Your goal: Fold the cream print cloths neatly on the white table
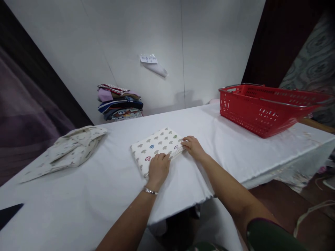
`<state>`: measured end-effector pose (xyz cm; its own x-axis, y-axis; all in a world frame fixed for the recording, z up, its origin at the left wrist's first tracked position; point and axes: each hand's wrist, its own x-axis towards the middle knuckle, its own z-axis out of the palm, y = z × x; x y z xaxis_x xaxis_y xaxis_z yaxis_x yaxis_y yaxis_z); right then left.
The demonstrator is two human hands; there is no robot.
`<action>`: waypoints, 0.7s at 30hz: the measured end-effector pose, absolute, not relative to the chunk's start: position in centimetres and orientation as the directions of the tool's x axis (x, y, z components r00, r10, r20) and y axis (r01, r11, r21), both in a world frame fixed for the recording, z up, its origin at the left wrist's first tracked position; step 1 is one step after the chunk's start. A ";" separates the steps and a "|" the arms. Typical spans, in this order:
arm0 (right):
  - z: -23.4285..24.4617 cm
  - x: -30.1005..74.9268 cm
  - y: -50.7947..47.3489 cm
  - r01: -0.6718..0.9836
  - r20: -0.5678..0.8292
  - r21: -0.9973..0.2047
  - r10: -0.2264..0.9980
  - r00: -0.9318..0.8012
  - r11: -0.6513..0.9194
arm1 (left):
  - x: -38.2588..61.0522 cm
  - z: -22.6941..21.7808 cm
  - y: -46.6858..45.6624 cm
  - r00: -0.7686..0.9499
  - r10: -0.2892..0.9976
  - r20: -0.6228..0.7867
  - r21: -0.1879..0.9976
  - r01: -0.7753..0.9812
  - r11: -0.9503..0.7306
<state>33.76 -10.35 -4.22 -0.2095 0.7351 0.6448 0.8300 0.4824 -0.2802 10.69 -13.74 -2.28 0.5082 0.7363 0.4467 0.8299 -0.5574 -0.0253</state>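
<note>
A neatly folded white cloth (pixel 159 144) lies flat on the white-covered table, printed with grey mushroom-like shapes and a few small coloured emblems. At its near edge, my left hand (pixel 159 169), with a silver bracelet on the wrist, has its fingers curled over the layers. The right corner of the same cloth is between the fingers and thumb of my right hand (pixel 194 148). Part of the near edge is hidden under my left hand. Off to the left, a loose, crumpled cloth (pixel 75 150) with a similar pale print rests on the table.
A red plastic basket (pixel 251 111) with metal handles stands at the table's right end. Against the wall is a stack of folded fabrics (pixel 120 104). A dark flat item (pixel 10 213) lies at the left edge. The white table cover (pixel 110 202) drops at the near edge.
</note>
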 end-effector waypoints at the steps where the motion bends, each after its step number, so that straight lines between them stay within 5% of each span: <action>1: -4.2 33.7 -10.3 0.837 0.639 -0.275 0.740 -0.208 0.473 | 10.7 -2.3 -13.7 0.507 0.735 0.450 -0.025 0.830 -0.557; 10: -4.1 33.8 -10.1 0.816 0.708 -0.296 0.688 -0.161 0.496 | 10.6 -2.2 -13.8 0.503 0.736 0.454 -0.002 0.826 -0.563; 21: -4.2 34.4 -10.9 0.836 0.612 -0.260 0.752 -0.245 0.483 | 10.5 -2.5 -13.7 0.491 0.735 0.467 0.021 0.825 -0.564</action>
<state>34.42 -10.85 -4.20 -0.2446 0.7523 0.6118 0.8360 0.4833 -0.2600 10.53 -13.74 -2.47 0.4909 0.7352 0.4675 0.8253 -0.5643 0.0207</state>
